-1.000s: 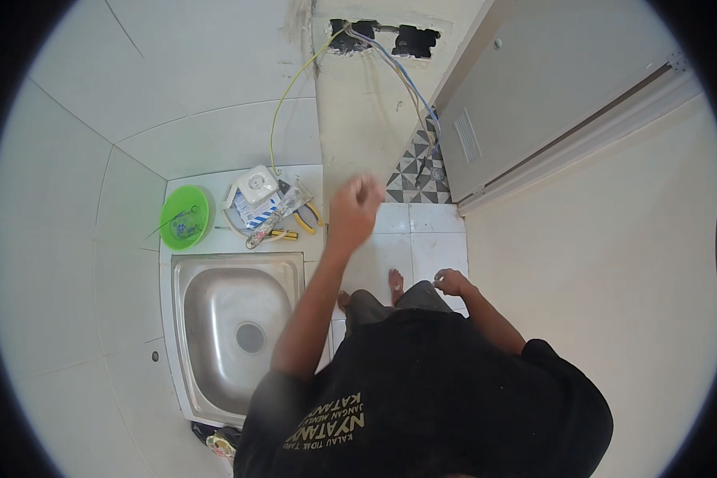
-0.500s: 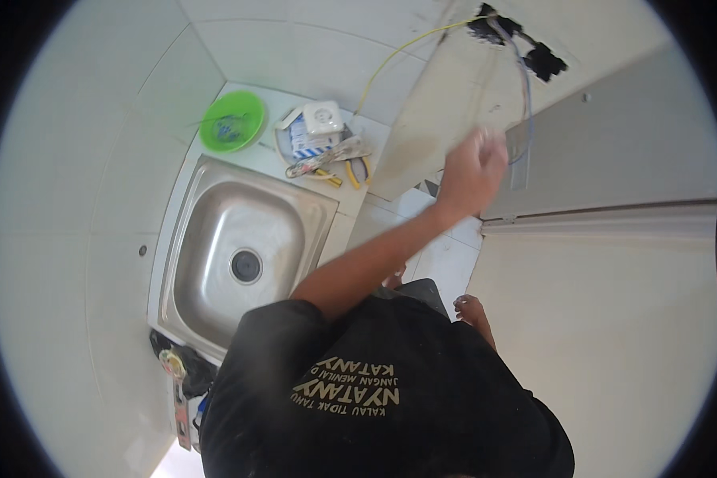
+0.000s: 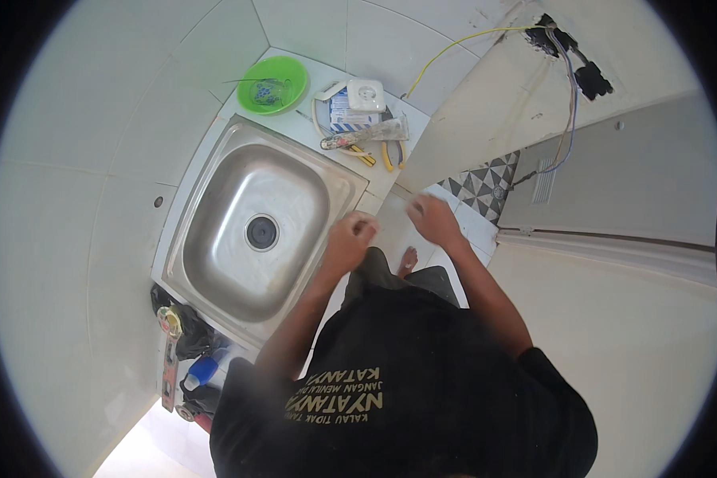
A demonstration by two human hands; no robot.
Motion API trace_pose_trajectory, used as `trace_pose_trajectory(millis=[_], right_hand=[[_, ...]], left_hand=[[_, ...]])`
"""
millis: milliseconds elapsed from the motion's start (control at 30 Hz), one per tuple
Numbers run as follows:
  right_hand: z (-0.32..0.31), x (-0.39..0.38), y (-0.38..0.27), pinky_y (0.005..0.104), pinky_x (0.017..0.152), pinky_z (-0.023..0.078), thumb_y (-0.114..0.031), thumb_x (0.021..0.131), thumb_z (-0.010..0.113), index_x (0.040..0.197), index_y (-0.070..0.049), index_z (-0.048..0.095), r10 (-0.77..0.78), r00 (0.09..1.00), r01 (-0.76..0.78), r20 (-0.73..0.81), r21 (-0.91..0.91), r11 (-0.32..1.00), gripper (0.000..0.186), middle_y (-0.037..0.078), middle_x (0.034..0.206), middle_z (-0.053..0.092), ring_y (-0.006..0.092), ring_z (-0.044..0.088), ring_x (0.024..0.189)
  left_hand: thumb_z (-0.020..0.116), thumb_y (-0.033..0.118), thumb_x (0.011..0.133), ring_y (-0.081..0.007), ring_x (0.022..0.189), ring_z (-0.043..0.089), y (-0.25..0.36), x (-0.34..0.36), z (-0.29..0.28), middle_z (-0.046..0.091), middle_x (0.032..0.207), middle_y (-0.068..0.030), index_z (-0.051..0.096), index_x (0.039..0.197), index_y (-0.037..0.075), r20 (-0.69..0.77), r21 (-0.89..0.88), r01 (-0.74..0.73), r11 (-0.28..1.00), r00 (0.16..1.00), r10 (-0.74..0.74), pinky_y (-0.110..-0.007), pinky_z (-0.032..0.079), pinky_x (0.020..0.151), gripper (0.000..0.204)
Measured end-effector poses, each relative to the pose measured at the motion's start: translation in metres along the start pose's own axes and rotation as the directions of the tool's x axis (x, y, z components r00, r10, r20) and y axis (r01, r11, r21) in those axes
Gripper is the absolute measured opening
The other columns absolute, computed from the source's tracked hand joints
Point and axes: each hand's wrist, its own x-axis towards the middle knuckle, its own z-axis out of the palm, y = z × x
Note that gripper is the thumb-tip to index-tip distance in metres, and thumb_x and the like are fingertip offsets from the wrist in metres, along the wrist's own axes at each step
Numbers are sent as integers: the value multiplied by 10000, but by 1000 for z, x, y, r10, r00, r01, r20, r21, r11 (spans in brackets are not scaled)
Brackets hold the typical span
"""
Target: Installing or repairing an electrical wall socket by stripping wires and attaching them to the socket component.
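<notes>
My left hand [image 3: 352, 237] is curled, fingers together, beside the right rim of the steel sink [image 3: 346, 187]. My right hand [image 3: 432, 215] is raised just right of it, fingers bent and slightly blurred. I cannot make out what either hand holds, if anything. On the counter beyond them lie a white socket [image 3: 366, 93] on a blue-striped packet [image 3: 346, 121], a dirty scraper [image 3: 390, 130], yellow-handled pliers [image 3: 392, 158] and a green bowl [image 3: 291, 76] with small blue bits inside.
Coloured wires [image 3: 570, 88] hang from two dark cut-outs [image 3: 592, 80] in the wall. A grey door [image 3: 629, 167] stands at right. Tape [image 3: 169, 323], a level [image 3: 169, 370], a blue bottle [image 3: 203, 368] and black bags [image 3: 191, 338] lie below the sink's left side.
My left hand has come down from near the wall to beside the sink. My right hand has risen toward the middle. The view has turned, so the wall openings appear further right.
</notes>
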Motion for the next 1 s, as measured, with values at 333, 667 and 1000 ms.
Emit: trace_pose_trajectory(millis=[333, 667, 1000], right_hand=[[20, 115, -21, 482, 857, 499, -374, 770, 740, 1118, 10, 485, 359, 897, -376, -257, -17, 927, 577, 292, 1110, 545, 443, 592, 991], [27, 114, -22, 465, 845, 526, -317, 722, 763, 1159, 18, 446, 263, 924, -291, -277, -64, 955, 636, 245, 1133, 529, 393, 588, 1019], [-13, 121, -46, 463, 854, 529, -296, 725, 644, 942, 38, 677, 305, 935, -321, -183, -69, 944, 400, 276, 1147, 544, 404, 604, 995]], left_hand=[[613, 120, 883, -125, 747, 638, -4, -9, -48, 684, 819, -87, 641, 979, -39, -252, -174, -15, 985, 967, -30, -268, 504, 701, 188], [623, 149, 899, -92, 668, 577, -25, -12, -51, 654, 789, -55, 632, 967, -24, -248, -16, -14, 1000, 969, 10, -233, 476, 628, 187], [631, 144, 895, -91, 679, 572, 11, 27, -39, 642, 788, -43, 630, 999, -20, -127, 83, -61, 995, 989, 72, -234, 470, 631, 194]])
